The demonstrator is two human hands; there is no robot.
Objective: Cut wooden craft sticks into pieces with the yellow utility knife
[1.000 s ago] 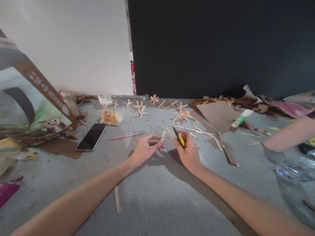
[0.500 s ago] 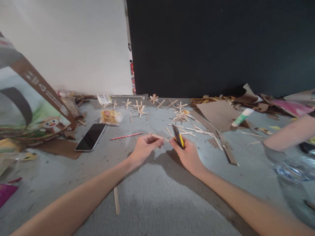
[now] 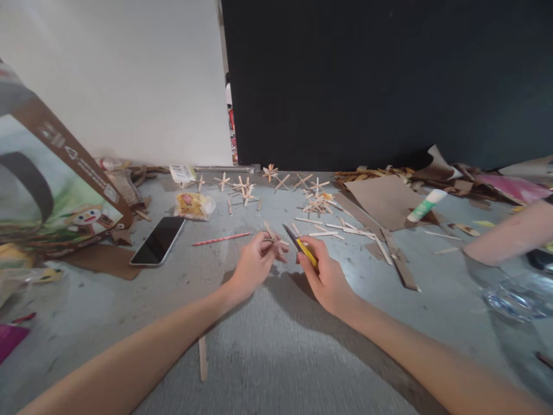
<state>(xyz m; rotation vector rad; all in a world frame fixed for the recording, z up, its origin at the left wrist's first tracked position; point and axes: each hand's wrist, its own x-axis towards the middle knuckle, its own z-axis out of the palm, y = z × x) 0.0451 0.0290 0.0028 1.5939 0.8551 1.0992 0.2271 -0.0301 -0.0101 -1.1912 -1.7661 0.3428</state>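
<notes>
My left hand (image 3: 256,262) is closed on a short pale wooden stick (image 3: 270,231), which pokes up past the fingers; a second stick piece may lie across it at the fingertips. In my right hand (image 3: 328,274) is a yellow and black utility knife (image 3: 307,252), its dark tip pointing up and to the left. The two hands are a little apart, over the grey surface. Behind them lie loose wooden sticks (image 3: 328,233) and several small crossed-stick stars (image 3: 247,190). A red patterned pencil (image 3: 221,238) rests to the left of my left hand.
On the left are a phone (image 3: 159,242), a plastic packet (image 3: 194,206) and a printed bag (image 3: 52,178). To the right lie cardboard (image 3: 384,202), a glue stick (image 3: 427,206) and a clear plastic cup (image 3: 516,300). Another person's arm (image 3: 510,231) rests at the right edge.
My hands have drawn slightly apart. The stick in my left hand has turned from nearly level to pointing up, and the knife has tilted over to the left.
</notes>
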